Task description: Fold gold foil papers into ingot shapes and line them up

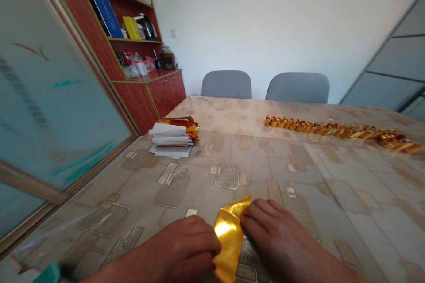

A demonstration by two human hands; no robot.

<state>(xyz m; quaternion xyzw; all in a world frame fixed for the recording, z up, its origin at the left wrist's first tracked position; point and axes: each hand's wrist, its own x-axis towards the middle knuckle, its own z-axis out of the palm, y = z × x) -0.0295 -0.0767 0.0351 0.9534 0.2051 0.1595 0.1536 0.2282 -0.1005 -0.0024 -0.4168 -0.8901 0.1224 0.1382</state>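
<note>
A sheet of shiny gold foil paper (229, 241), partly folded to a pointed top corner, is between my hands just above the patterned tablecloth. My left hand (186, 245) grips its left edge, with the fingers curled closed. On the other side my right hand (267, 221) pinches the right edge near the upper corner. Both thumbs are mostly hidden. Farther off at the left lies a stack of foil paper (172, 139), white backs and gold faces showing. A long row of folded gold foil pieces (327, 129) runs along the right side of the table.
The patterned tablecloth (212, 150) covers the table. Two grey chairs (226, 84) stand at its far edge. A red-brown cabinet (166, 95) with filled shelves is at the back left, beside a frosted glass door (59, 75). Something teal (48, 273) shows at the lower left.
</note>
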